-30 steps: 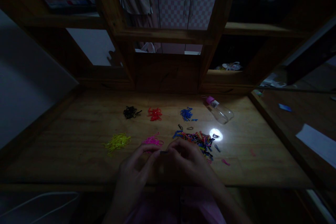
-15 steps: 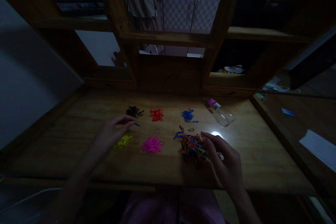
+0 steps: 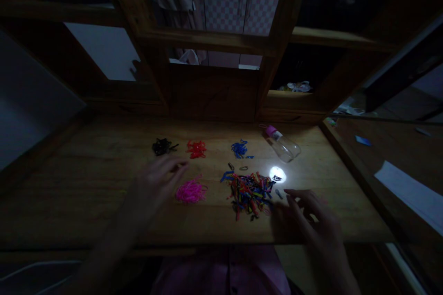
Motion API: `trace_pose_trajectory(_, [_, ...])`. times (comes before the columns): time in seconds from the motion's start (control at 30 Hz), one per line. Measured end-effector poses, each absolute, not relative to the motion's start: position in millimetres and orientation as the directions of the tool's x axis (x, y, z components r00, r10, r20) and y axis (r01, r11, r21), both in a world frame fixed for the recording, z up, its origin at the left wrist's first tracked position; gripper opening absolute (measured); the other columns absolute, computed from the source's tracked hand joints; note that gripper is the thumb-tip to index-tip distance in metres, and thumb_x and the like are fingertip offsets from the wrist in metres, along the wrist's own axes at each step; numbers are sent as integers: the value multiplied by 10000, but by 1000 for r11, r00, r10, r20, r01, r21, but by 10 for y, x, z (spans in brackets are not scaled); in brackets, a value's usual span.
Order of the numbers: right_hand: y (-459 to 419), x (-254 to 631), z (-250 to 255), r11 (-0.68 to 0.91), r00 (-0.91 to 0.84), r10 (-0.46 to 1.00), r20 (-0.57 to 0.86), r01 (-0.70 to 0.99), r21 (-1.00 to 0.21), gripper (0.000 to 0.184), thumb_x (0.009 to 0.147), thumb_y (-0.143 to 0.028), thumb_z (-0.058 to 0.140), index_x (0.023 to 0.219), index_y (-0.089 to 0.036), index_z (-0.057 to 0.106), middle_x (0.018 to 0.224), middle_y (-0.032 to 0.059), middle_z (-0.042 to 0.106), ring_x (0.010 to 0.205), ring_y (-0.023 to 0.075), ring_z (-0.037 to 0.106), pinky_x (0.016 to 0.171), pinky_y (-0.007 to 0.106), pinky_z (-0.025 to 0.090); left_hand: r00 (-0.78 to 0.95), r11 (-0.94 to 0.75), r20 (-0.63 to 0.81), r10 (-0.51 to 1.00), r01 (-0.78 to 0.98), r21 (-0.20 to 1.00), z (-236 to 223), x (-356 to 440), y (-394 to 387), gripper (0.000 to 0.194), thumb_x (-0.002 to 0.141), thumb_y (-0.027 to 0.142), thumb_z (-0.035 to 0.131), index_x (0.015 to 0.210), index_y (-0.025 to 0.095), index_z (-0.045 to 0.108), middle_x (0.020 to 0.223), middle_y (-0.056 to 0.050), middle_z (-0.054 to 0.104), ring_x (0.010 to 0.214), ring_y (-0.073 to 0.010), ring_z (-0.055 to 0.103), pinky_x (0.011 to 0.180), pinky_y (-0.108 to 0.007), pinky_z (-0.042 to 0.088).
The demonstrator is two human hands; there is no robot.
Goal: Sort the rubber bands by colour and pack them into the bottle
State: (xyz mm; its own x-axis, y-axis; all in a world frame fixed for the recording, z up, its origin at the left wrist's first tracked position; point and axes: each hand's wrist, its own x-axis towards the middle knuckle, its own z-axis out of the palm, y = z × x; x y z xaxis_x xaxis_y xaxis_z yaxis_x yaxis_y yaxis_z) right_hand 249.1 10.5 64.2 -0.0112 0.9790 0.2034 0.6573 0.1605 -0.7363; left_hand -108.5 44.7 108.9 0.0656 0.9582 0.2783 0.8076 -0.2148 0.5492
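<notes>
My left hand [image 3: 154, 186] is over the left of the table, smeared by motion, between the black rubber bands [image 3: 162, 146] and the pink rubber bands [image 3: 191, 191]. It hides most of the yellow pile. I cannot make out anything between its fingertips. To the right, my right hand [image 3: 316, 219] hovers low with thumb and index finger slightly apart, holding nothing visible. Its fingertips are near a grey band [image 3: 278, 193] at the edge of the mixed pile of coloured rubber bands [image 3: 251, 191]. Red rubber bands [image 3: 196, 149] and blue rubber bands [image 3: 239, 149] lie farther back.
A clear bottle with a pink cap [image 3: 282, 145] lies on its side at the back right. Two dark loose bands [image 3: 244, 168] lie behind the mixed pile. Wooden shelving [image 3: 211, 92] borders the table's back; a white paper [image 3: 410, 193] lies on the right-hand surface.
Both hands came apart from the middle. My left hand carried a small dark band toward the black pile, then drew back nearer me. My right hand passed the mixed pile and moved right.
</notes>
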Motion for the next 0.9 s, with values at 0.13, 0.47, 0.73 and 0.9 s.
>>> trace_pose_trajectory(0.13, [170, 2435, 620, 250, -205, 968, 144, 734, -632, 172, 945, -284, 536, 1044, -216, 660, 1067, 88, 617, 759, 159, 635, 608, 253, 492, 258, -383, 285, 923, 680, 625, 813, -574, 156, 211, 994, 288, 458, 1070, 232, 648, 1052, -30, 689, 1000, -173, 654, 905, -311, 549])
trace_pose_trajectory(0.47, [197, 2258, 658, 247, -253, 966, 59, 823, -512, 122, 910, -233, 588, 1024, -223, 629, 1027, 60, 639, 700, 156, 642, 593, 258, 487, 156, -248, 208, 966, 790, 560, 381, -307, 499, 380, 944, 65, 379, 1247, 237, 529, 1179, -61, 574, 1110, -196, 580, 991, -354, 493])
trace_pose_trajectory(0.73, [153, 2314, 710, 248, -214, 968, 127, 773, -584, 143, 944, -236, 536, 1064, -211, 609, 960, 53, 634, 628, 126, 601, 586, 253, 473, 203, -226, 103, 974, 827, 514, 299, -198, 605, 369, 859, 2, 448, 1146, 218, 537, 1087, -69, 523, 985, -216, 560, 880, -379, 502])
trace_pose_trajectory(0.9, [140, 2346, 710, 242, -190, 970, 151, 772, -588, 134, 947, -247, 537, 1052, -210, 612, 937, 52, 640, 638, 130, 601, 595, 254, 467, 241, -238, 65, 968, 811, 535, 317, -199, 599, 361, 834, -11, 430, 1110, 206, 514, 1082, -73, 524, 980, -213, 544, 866, -377, 499])
